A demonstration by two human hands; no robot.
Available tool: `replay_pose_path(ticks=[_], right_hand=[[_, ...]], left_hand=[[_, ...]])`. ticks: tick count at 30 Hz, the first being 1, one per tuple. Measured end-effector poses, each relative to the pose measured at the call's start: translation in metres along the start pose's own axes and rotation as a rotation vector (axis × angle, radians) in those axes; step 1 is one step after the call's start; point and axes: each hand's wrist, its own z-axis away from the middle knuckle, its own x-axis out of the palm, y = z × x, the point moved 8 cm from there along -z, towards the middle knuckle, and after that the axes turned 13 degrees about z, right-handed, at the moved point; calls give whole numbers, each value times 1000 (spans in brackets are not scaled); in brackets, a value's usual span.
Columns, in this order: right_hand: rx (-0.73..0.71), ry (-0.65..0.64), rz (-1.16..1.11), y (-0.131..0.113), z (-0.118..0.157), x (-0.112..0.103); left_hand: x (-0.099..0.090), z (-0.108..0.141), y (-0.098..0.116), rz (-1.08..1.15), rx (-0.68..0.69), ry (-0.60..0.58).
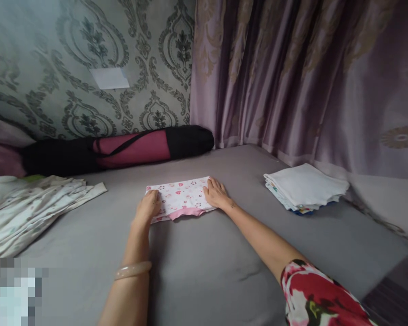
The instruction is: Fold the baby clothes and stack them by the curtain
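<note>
A folded white cloth garment with pink and red hearts and flowers lies flat on the grey sheet, a wavy pink strip showing along its near edge. At its left edge is my left hand, fingers bunched and closed on the fabric; the fingertips are partly hidden. My right hand rests flat on the right end of the garment, fingers spread and pressing down. A pale bangle circles my left wrist.
A stack of folded cloths, white on top, sits at the right. Loose rumpled pale clothes lie at the left. Along the patterned wall stretches a long black and maroon bag. Purple curtains hang behind the bed sheet.
</note>
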Motion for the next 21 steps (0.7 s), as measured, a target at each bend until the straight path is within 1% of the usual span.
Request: replay_pose_path(ticks=[3, 7, 10, 12, 14, 16, 18, 21], right_hand=[[4, -32, -9, 2, 0, 7], [12, -20, -12, 1, -1, 8], [15, -29, -23, 1, 0, 5], [12, -40, -55, 0, 2, 2], [26, -54, -144, 1, 5, -2], [94, -67, -289, 7, 7, -5], [190, -75, -411, 17, 8, -8], [302, -69, -486, 34, 9, -11]], left_hand=[[1, -2, -6, 30, 6, 26], [-8, -3, -21, 56, -28, 141], [-16, -1, -37, 8, -121, 164], [-21, 1, -47, -14, -194, 150], [-24, 3, -54, 22, -259, 123], [-26, 6, -56, 76, -303, 97], [-27, 9, -53, 87, -323, 77], [-27, 15, -46, 67, -337, 55]])
